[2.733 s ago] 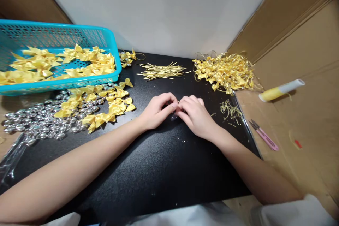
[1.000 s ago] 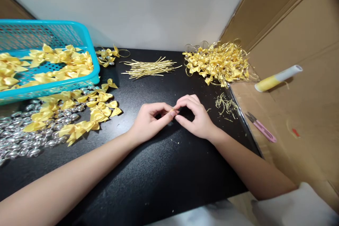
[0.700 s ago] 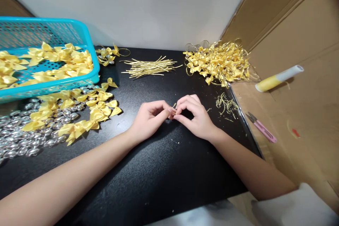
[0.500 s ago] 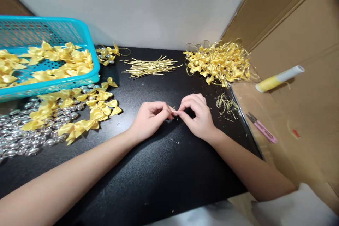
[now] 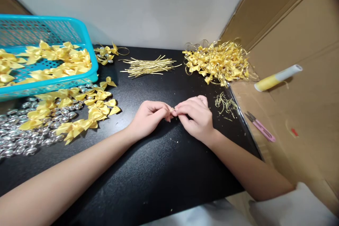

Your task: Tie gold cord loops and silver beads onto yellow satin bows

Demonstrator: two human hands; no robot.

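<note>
My left hand [image 5: 149, 117] and my right hand [image 5: 195, 117] meet fingertip to fingertip over the middle of the black mat [image 5: 159, 169]. Both are closed in a pinch on a small gold piece [image 5: 172, 109], mostly hidden by the fingers. Loose yellow ribbon bows [image 5: 87, 111] lie on a spread of silver beads [image 5: 23, 137] to the left of my left hand. A bundle of cut gold wire strips [image 5: 148, 67] lies beyond my hands. A heap of bows with gold loops [image 5: 218, 63] sits at the back right.
A turquoise basket [image 5: 87, 47] holding more yellow bows stands at the back left. Gold trimmings [image 5: 225, 104] lie right of my right hand. Pink snips [image 5: 261, 130] and a spool with yellow thread [image 5: 277, 77] rest on the cardboard [image 5: 304, 120] at the right.
The view shifted right since the oldest frame. My hands stayed together at the mat's middle; the right fingers curled lower and closer around the small gold piece.
</note>
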